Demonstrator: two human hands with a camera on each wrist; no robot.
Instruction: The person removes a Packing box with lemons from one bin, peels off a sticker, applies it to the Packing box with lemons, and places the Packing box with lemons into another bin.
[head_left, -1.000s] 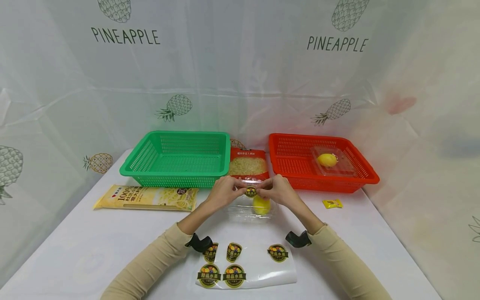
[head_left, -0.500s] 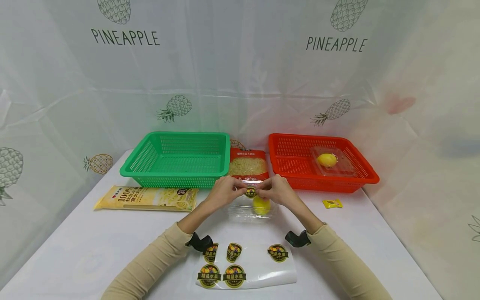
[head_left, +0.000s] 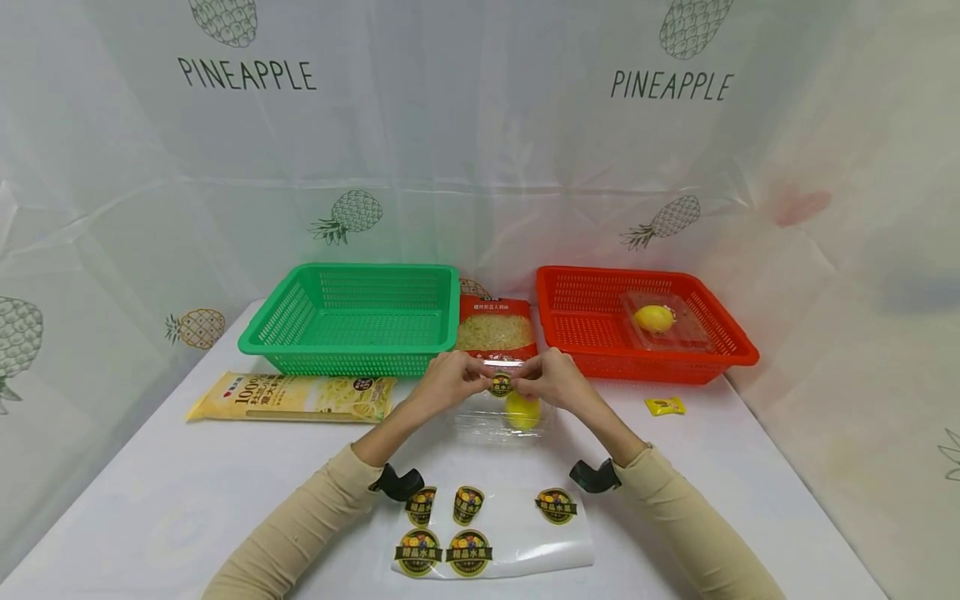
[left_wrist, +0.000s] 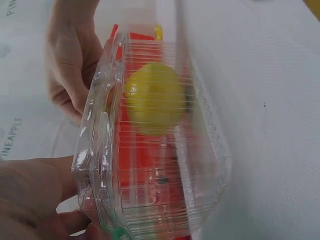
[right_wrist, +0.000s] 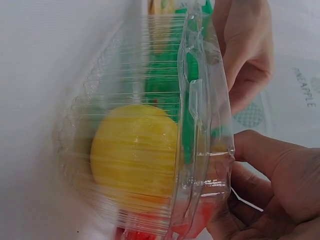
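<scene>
A clear plastic clamshell box (head_left: 480, 422) stands on the table in the middle of the head view, a yellow lemon (head_left: 522, 412) inside it. Over the lid is a round black-and-gold fruit sticker (head_left: 502, 384). My left hand (head_left: 447, 385) pinches its left edge between thumb and forefinger; my right hand (head_left: 557, 382) pinches the right edge. Through the ridged wall, the lemon (right_wrist: 135, 157) shows large in the right wrist view. How much of the sticker touches the lid is hidden by the fingers.
Behind stand a green basket (head_left: 348, 350) and a red basket (head_left: 645, 363) holding another boxed lemon (head_left: 655, 319). A red pasta bag (head_left: 497, 327) lies between them, a yellow pasta bag (head_left: 292, 397) at left. A small yellow packet (head_left: 664, 407) is at right, a sticker sheet (head_left: 525, 542) in front.
</scene>
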